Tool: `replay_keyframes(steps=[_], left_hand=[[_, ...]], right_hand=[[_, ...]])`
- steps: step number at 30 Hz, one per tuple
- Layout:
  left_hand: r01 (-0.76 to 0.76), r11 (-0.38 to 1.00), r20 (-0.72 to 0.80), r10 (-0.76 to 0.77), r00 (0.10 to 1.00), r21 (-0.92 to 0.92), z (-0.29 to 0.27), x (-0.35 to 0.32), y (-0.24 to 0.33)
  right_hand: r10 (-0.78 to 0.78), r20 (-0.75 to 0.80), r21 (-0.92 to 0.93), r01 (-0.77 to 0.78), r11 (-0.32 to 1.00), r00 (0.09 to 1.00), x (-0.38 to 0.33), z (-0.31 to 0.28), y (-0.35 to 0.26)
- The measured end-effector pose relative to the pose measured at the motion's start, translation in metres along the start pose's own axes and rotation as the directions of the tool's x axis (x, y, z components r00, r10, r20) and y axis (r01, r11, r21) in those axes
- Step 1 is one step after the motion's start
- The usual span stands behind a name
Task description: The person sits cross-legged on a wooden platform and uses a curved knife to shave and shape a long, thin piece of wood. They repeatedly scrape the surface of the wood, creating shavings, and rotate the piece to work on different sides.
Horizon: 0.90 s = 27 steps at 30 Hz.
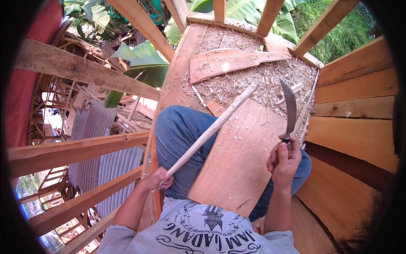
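My left hand (159, 178) is closed round the lower end of a long, pale, whittled wooden stick (211, 128). The stick slants up and to the right over my left knee, its far end above the shavings. In my right hand (284, 159) I hold a knife with a curved, dark blade (290, 106), its tip pointing up and away from me. My fingers wrap the handle, so most of it is hidden. Between my knees a flat wooden board (239, 156) leans toward my shirt. Stick and blade are well apart.
Wood shavings (258, 86) cover the floor ahead. A cut plank (228, 62) and an offcut (215, 107) lie among them. Plank walling (349, 134) closes the right side. Open rails (80, 148) run along the left, with corrugated sheets (91, 137) and timber below.
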<state>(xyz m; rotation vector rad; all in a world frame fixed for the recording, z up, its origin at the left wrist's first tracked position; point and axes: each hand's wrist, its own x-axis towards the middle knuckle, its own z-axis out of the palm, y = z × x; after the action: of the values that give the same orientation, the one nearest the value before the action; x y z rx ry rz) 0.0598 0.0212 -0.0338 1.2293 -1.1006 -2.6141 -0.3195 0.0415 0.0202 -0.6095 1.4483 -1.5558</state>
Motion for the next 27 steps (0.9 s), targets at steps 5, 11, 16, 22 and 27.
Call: replay_keyframes(steps=[5, 11, 16, 22, 27], left_hand=[[0.067, 0.998, 0.071, -0.065, 0.995, -0.021, -0.003, 0.001, 0.01], [0.182, 0.975, 0.139, -0.164, 0.977, -0.129, -0.014, 0.001, 0.005], [0.104, 0.994, 0.113, -0.098, 0.989, -0.043, -0.008, 0.001, 0.009], [0.065, 0.998, 0.083, -0.064, 0.994, -0.005, -0.007, 0.001, 0.004], [0.038, 0.999, 0.02, -0.039, 0.999, 0.023, -0.002, 0.001, 0.004]], right_hand=[[0.104, 0.291, -0.131, -0.068, 0.989, 0.951, -0.015, 0.019, 0.005], [0.231, 0.209, -0.12, -0.21, 0.97, 0.95, 0.002, 0.017, 0.006], [0.035, -0.221, 0.189, 0.007, 0.982, 0.975, 0.023, -0.021, -0.019], [0.106, 0.291, -0.349, 0.002, 0.937, 0.951, -0.018, 0.009, -0.002], [-0.153, 0.391, -0.677, 0.396, 0.62, 0.908, -0.013, 0.038, 0.008]])
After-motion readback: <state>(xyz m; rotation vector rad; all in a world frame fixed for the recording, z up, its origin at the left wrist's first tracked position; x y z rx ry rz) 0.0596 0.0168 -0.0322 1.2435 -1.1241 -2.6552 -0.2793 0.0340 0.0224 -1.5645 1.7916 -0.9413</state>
